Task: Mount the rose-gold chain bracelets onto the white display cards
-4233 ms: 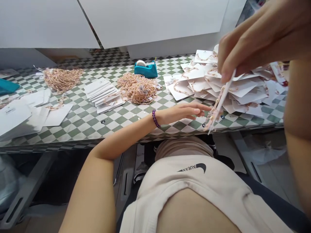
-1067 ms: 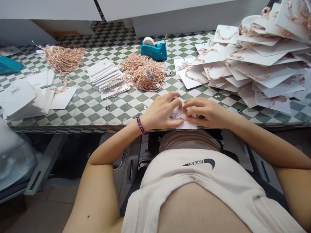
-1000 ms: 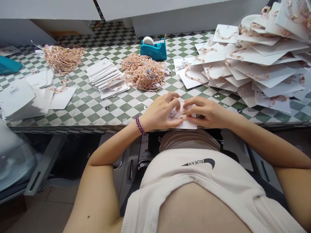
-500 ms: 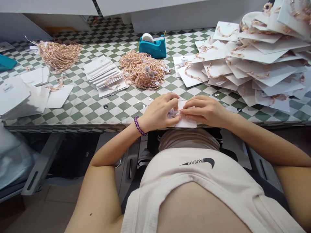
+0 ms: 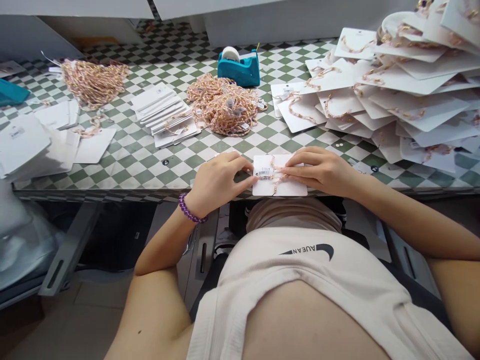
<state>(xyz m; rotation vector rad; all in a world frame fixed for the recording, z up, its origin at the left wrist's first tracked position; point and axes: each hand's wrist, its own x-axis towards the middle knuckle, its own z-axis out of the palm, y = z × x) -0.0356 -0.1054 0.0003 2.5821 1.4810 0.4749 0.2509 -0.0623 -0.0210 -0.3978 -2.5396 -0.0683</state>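
A small white card (image 5: 290, 187) lies at the near edge of the green-and-white checked table (image 5: 142, 165), with a rose-gold chain (image 5: 275, 175) across it. My left hand (image 5: 217, 182), with a purple bead bracelet on its wrist, is curled and pinches the chain's left end at the card's left edge. My right hand (image 5: 320, 170) rests on the card's right side, its fingers pressed together on the chain.
A heap of loose chains (image 5: 225, 102) lies behind the card, with another heap (image 5: 93, 82) at far left. A teal tape dispenser (image 5: 240, 67) stands behind. Blank cards (image 5: 163, 115) sit in stacks on the left; a tall pile of carded chains (image 5: 393, 90) fills the right.
My left hand has slid left off the card, drawing the chain out across it, so the card's face now shows. My right hand stays on the card's right side.
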